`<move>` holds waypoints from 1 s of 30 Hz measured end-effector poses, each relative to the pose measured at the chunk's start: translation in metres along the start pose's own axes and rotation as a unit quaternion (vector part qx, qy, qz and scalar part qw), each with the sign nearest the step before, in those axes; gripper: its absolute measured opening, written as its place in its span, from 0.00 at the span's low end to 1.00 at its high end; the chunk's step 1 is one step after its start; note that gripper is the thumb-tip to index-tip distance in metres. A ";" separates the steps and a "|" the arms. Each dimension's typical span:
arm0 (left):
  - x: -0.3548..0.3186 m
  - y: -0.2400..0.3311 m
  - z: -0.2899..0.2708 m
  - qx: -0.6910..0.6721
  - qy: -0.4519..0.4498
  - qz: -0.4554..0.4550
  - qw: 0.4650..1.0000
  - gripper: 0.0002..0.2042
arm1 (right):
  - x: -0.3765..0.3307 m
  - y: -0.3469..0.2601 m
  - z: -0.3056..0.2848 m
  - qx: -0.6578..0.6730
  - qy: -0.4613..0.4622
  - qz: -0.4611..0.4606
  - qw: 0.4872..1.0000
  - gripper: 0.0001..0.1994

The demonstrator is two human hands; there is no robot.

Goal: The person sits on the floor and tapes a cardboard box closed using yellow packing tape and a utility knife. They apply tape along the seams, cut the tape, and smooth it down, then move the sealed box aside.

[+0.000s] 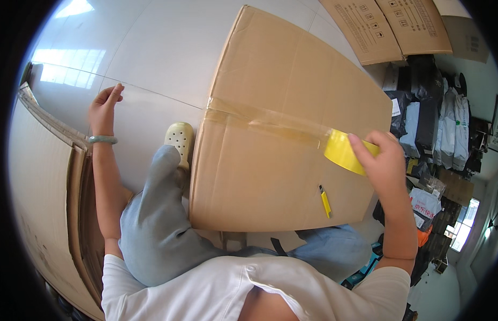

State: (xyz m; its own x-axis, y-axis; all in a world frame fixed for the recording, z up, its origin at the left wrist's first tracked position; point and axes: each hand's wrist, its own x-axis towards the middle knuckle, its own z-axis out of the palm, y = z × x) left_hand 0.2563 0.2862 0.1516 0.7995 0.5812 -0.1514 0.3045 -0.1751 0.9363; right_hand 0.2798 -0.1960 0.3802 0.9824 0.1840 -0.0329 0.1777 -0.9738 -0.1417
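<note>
Head view shows my right hand (385, 160) pinching the yellow tape roll (342, 151) at the right edge of the box (270, 134), fingers curled over the roll's rim and thumb side hidden behind it. A strip of clear brownish tape (265, 120) runs from the roll back across the box's top to its left edge, laid along the seam between the flaps. The box lies flat on the floor (152, 48) in front of my knees — its near edge against my legs.

My left hand (104, 104) holds nothing; its grip is loosely curled, fingertips down on the floor well to the left of the box, a green bangle (103, 139) on the wrist.

To do this step well, I judge the roll should stay low and pulled taut, so the strip lies straight over the seam without wrinkles or bubbles. The free hand would serve better on the box, pressing the laid tape flat and keeping the flaps from lifting. The tape should carry over the right edge and down the side before it is cut. A small yellow knife (325, 201) lies on the box near its front right corner — close under my right forearm, handy for the cut.

A cream shoe (179, 136) rests just beside the box's left edge.
</note>
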 end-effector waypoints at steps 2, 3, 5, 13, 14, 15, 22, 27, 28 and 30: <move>0.000 -0.003 0.002 0.005 0.006 -0.004 1.000 0.16 | -0.004 -0.007 -0.020 0.033 -0.024 0.059 0.997 0.17; 0.003 -0.007 0.001 0.010 0.005 -0.007 1.000 0.16 | -0.005 -0.008 -0.028 0.056 -0.025 0.077 0.995 0.17; 0.003 -0.006 0.001 0.028 0.005 -0.011 1.000 0.16 | -0.007 -0.008 -0.037 0.103 -0.028 0.115 0.988 0.18; 0.006 -0.014 0.004 0.040 -0.011 0.000 0.999 0.16 | 0.000 0.020 0.007 0.029 -0.073 0.069 0.995 0.21; 0.006 -0.015 0.006 0.026 -0.013 -0.001 1.000 0.16 | 0.001 0.025 0.015 0.017 -0.082 0.070 0.994 0.21; 0.007 -0.017 0.006 0.011 -0.014 -0.003 1.000 0.16 | 0.000 0.029 0.022 0.003 -0.067 0.062 0.996 0.21; 0.010 -0.023 0.001 -0.003 -0.014 -0.029 0.999 0.16 | 0.005 0.018 0.048 -0.043 -0.053 0.016 0.998 0.23; 0.011 -0.023 0.000 0.001 -0.012 -0.027 1.000 0.16 | 0.009 0.016 0.057 -0.071 -0.037 -0.026 0.996 0.23; 0.010 -0.023 0.001 0.000 -0.010 -0.027 1.000 0.16 | 0.009 0.015 0.059 -0.075 -0.038 -0.029 0.996 0.23; 0.009 -0.021 0.002 0.000 -0.010 -0.026 1.000 0.16 | 0.010 0.013 0.060 -0.087 -0.050 -0.027 0.995 0.23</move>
State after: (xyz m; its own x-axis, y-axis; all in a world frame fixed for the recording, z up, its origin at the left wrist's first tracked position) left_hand 0.2583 0.2940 0.1299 0.7927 0.5736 -0.2066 0.3460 -0.1442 0.9271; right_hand 0.2885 -0.1993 0.3186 0.9619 0.2413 -0.1288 0.2465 -0.9688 0.0261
